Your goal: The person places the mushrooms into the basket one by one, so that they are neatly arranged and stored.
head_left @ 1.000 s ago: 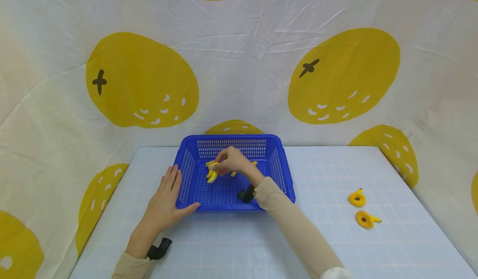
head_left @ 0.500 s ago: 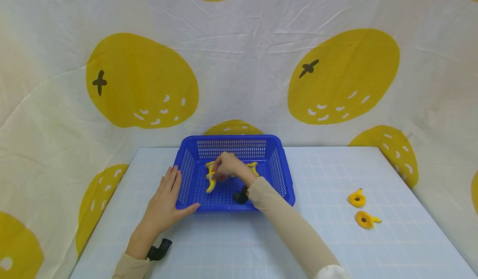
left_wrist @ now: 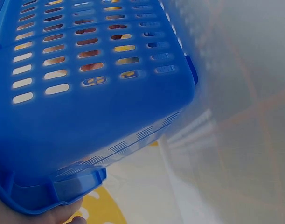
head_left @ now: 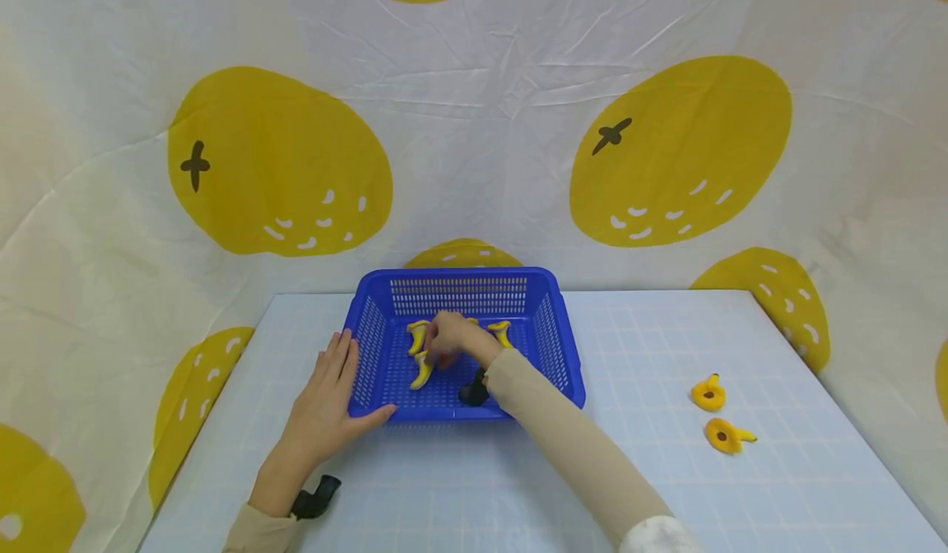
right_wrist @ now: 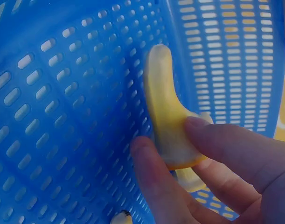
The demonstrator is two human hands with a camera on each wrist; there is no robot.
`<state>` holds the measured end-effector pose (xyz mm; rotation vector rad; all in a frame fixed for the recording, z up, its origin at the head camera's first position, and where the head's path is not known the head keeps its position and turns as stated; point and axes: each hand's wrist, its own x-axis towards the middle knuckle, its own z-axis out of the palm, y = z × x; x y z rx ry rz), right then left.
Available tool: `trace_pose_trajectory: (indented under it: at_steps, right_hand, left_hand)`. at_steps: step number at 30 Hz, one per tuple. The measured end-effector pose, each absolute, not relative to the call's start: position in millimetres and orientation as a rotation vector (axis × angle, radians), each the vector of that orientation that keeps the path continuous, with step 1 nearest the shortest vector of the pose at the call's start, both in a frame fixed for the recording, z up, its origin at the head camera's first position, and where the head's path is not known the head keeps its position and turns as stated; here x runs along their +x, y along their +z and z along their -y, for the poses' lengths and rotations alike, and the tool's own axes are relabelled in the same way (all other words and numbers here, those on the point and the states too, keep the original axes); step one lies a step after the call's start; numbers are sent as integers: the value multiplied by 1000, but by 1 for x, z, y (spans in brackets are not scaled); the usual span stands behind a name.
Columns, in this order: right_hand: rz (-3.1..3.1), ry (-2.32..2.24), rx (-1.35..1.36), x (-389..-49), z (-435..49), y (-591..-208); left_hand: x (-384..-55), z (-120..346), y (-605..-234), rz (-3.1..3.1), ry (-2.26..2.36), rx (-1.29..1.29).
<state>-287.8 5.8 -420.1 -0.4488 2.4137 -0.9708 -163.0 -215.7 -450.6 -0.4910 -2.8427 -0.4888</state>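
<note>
The basket [head_left: 459, 413] stands at the back edge of the table [head_left: 629, 487], slightly left of that edge's middle. The left hand [head_left: 324, 409] rests along its left rim, fingers straight and thumb spread toward the front rim, presumably to brace it against shifting.

The right hand [head_left: 459, 336] reaches inside over the front rim. Its thumb and fingers curl about the wide end of a banana [head_left: 420, 372], pinching it; how firmly cannot be told. This hold leaves the narrow end free, pointing toward the table's front edge.

A second banana [head_left: 416, 337] lies just behind, and a third banana [head_left: 501, 333] lies apart toward the basket's right wall. The spacing probably gives the fingers room.

Two yellow rings, the farther ring [head_left: 708, 394] and the nearer ring [head_left: 724, 435], lie toward the table's right edge, well apart from the basket, and so out of the right sleeve's [head_left: 573, 446] way.
</note>
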Motion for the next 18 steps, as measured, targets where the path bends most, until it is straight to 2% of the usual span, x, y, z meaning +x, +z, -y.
trace_pose_trajectory:
  at_steps: [18]
  right_hand:
    - [-2373,-834,-441,-292,-3,-428]
  left_hand:
    - [-162,214,-448,2864,-478,-477]
